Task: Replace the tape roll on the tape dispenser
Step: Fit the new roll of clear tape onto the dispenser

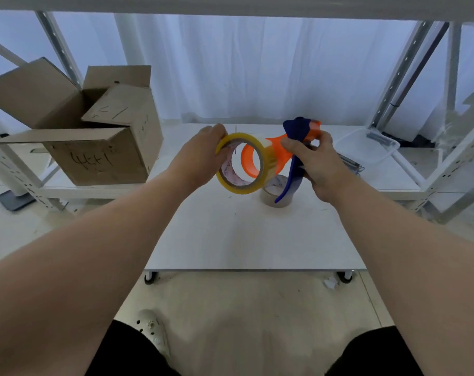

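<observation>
Gripping tape roll (241,164) and tape dispenser (293,147), hands hover over white table (244,240) beside shelving (426,164).

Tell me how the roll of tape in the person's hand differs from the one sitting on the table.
The yellowish tape roll is held up on edge by the left hand; the grey roll lies flat on the white table, untouched. The yellowish roll looks wider across and thick with tape; the grey one looks nearly spent. Both are hollow rings.
</observation>
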### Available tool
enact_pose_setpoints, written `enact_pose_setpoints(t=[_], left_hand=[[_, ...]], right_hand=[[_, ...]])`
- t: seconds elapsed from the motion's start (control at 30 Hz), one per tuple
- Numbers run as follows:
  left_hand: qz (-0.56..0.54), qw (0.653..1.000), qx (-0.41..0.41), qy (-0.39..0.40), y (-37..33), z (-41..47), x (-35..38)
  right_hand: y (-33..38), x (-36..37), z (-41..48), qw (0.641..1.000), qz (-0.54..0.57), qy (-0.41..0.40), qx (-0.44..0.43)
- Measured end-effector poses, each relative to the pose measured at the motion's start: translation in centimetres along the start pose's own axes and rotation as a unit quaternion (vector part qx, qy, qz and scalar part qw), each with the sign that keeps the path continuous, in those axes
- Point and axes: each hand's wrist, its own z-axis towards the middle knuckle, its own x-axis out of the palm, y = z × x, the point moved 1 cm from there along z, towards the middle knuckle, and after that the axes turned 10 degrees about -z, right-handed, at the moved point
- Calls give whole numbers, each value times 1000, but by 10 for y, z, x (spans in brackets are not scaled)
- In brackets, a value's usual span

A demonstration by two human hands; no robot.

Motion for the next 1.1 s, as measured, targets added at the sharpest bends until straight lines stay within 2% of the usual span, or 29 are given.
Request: enact_pose_setpoints(t=[0.17,0.3,0.57,0.77,1.1], left_hand=[[26,998,35,-34,2,-1,3],[63,996,63,-2,0,0,6],[112,990,77,-37,4,0,-2],[147,987,64,-6,8,-1,-4],[59,998,-3,18,-5,-3,5]], right_hand=[[-14,6,0,999,42,-12,10],[-9,14,2,999,44,25,-7],[-3,17,3,998,3,67,-17],[-2,23,0,993,-31,109,-17],[1,30,-2,997,-14,72,-14]])
